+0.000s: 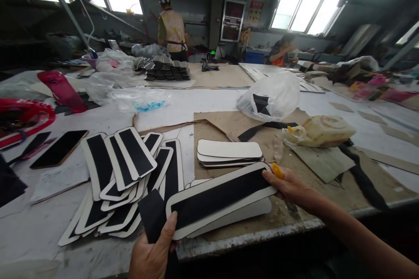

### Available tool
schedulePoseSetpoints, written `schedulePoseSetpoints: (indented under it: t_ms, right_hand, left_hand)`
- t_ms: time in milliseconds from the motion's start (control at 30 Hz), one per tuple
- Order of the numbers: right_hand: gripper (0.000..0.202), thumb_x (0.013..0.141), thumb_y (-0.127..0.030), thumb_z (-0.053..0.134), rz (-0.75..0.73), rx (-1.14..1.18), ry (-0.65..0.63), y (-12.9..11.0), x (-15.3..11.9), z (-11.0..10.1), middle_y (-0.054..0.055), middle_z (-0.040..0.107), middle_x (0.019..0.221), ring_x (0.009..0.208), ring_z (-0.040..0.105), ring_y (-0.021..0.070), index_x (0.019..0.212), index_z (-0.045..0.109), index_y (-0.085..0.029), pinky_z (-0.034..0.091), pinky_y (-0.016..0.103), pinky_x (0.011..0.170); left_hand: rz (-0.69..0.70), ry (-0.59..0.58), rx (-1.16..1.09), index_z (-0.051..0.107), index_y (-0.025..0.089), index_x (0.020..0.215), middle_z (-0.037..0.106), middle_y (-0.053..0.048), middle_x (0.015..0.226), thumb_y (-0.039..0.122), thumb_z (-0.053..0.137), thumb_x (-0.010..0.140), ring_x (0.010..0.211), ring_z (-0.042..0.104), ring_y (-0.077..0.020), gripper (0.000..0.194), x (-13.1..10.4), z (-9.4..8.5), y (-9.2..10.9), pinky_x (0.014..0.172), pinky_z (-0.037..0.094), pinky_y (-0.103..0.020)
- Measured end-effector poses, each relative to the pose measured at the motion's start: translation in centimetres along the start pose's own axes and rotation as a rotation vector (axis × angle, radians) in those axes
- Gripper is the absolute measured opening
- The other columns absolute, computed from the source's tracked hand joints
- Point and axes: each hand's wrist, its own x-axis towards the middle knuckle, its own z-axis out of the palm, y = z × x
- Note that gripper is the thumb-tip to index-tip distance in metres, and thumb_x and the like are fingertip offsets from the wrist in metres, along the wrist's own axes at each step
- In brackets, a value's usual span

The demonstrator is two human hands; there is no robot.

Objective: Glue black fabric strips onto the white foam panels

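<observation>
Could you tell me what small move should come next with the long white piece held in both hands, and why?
Probably lay it onto the fanned pile of strip-faced pieces at left. The long white piece already carries its black strip, the left hand and right hand grip its two ends, and the small stack behind shows only plain white faces.

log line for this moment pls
left hand holds near end of white-edged black panel | right hand holds far end, yellow tool | loose panels left

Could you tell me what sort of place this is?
Probably a small factory workshop: piles of identical black-and-white panels on a long worktable, one panel in the left hand and right hand, other workers behind.
</observation>
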Motion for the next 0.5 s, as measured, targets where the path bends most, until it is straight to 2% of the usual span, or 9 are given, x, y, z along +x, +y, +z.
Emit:
schedulePoseSetpoints:
  t_ms: [133,333,500]
  right_hand:
    - [0.047,0.076,-0.066,0.046,0.054,0.031,-0.029,-0.3,-0.5,-0.4,-0.007,0.038,0.046,0.039,0.031,0.0065,0.065,0.040,-0.021,0.023,0.020,0.037]
    - [0.047,0.080,-0.063,0.045,0.093,0.187,-0.102,0.0,-1.5,-0.6,-0.008,0.034,0.044,0.040,0.025,0.0057,0.064,0.039,-0.020,0.016,0.020,0.039]
    - [0.045,0.074,-0.063,0.053,0.165,0.458,-0.094,-1.3,-2.5,0.2,-0.008,0.031,0.051,0.042,0.019,0.0048,0.070,0.041,-0.020,0.016,0.021,0.041]
  left_hand:
    - [-0.068,-0.003,-0.044,0.064,0.013,0.073,0.059,0.001,0.052,0.039,0.081,0.047,0.048,0.053,-0.0145,0.040,-0.4,0.1,0.5,0.039,0.039,-0.023]
    - [-0.174,-0.081,-0.186,0.064,0.016,0.084,0.066,-0.001,0.067,0.033,0.080,0.049,0.056,0.060,-0.0172,0.043,-1.6,0.1,1.6,0.047,0.047,-0.025]
    - [-0.172,-0.149,-0.293,0.064,0.016,0.080,0.062,0.001,0.063,0.032,0.078,0.055,0.049,0.054,-0.0122,0.033,-2.0,-0.4,1.4,0.041,0.041,-0.022]
